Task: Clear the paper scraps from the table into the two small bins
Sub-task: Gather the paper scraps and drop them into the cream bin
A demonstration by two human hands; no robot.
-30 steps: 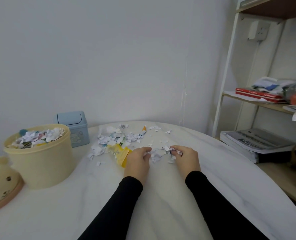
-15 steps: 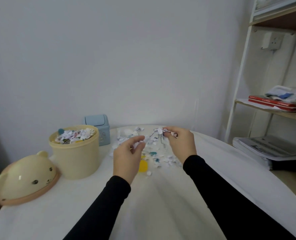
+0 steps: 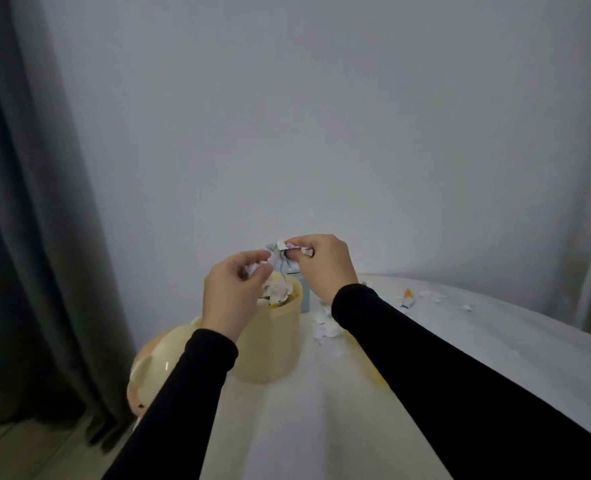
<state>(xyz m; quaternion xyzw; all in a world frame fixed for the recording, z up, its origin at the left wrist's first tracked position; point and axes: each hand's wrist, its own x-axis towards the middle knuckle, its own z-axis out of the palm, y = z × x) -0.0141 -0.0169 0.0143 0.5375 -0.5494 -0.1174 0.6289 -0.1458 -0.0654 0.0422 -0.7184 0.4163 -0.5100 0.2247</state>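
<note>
Left hand (image 3: 231, 292): fingers curled, pinching a wad of scraps (image 3: 254, 268); poised over the cream bin (image 3: 269, 341), at the 9 o'clock side of its mouth.

Right hand (image 3: 321, 263): fingers pinched on more scraps (image 3: 295, 251), held above the bin's 1 o'clock rim. The hands are close together but not touching.

Cream bin: lidless, already heaped with paper to the brim or near it.

Blue bin (image 3: 303, 296): directly behind the cream one at 12 o'clock, mostly hidden by the right hand; whether its lid is open cannot be told.

Bear lid (image 3: 159, 365): lying on the desk (image 3: 321, 427) at 8 o'clock of the cream bin, near the desk edge.

Loose scraps (image 3: 325, 327): strewn on the desk at 3 o'clock of the cream bin, with more farther right, including an orange-tipped bit (image 3: 408, 296).

Risks, as judged:
- Overflow. With the heap this high, fresh scraps will probably slide off the pile and land back on the desk.
- Scatter. Light paper let go from this height may flutter wide; the right hand's load sits near the rim, so part could fall between the two bins.
- Floor loss. Anything spilling at 9 o'clock goes past the desk edge.
- Pressing the heap down could tip the bin.
</note>
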